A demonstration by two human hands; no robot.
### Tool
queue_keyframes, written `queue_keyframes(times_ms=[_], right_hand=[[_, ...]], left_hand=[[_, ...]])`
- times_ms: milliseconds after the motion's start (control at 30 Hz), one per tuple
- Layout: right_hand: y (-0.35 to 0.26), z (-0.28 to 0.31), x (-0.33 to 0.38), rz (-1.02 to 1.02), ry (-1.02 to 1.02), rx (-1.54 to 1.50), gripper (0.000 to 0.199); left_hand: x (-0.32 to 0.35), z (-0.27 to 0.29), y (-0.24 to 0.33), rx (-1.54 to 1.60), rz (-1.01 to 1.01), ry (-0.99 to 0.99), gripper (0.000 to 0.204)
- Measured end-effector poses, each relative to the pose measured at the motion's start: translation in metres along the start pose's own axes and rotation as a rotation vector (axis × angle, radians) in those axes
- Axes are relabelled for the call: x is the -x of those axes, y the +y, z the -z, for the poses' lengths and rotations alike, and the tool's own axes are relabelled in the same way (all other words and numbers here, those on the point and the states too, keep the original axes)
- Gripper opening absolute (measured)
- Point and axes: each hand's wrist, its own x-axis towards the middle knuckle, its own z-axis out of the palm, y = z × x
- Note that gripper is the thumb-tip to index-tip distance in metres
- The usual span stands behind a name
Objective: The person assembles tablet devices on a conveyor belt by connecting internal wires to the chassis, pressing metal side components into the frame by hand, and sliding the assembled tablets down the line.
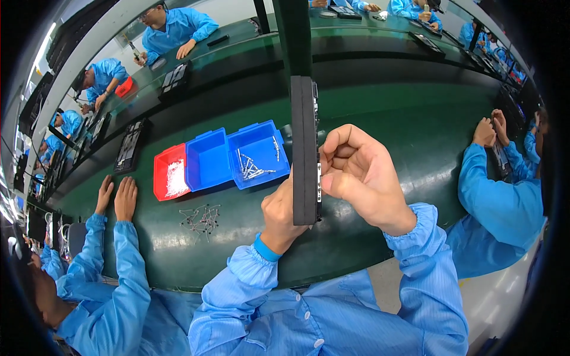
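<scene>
Slab (304, 154) shows its edge, green bench (439, 142) stretching beyond right hand (363, 178).

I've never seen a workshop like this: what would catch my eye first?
Probably the black slab held upright in the middle, the left hand partly behind it and the right hand at its right side. Next come the red bin of white pieces and two blue bins, left of it on the green table. Blue-clad people appear along both edges.

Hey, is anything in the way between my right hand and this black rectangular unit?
Nothing visible stands between them: your right hand is at the right side of the black rectangular unit, thumb touching or nearly so. Your left hand is partly hidden behind it.
</scene>
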Motion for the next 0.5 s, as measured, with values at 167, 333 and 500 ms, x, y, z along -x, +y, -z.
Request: queue_keyframes(times_ms=[167,333,500], right_hand=[[0.0,0.0,0.0,0.03,0.012,0.071,0.036],[0.005,-0.002,0.001,0.055,0.038,0.075,0.039],[0.008,-0.006,0.005,0.12,-0.048,0.178,0.04]], left_hand=[[-0.006,0.005,0.004,-0.01,-0.002,-0.037,0.049],[-0.005,0.004,0.002,0.021,0.028,-0.051,0.052],[0.008,-0.002,0.001,0.264,0.294,-0.051,0.04]])
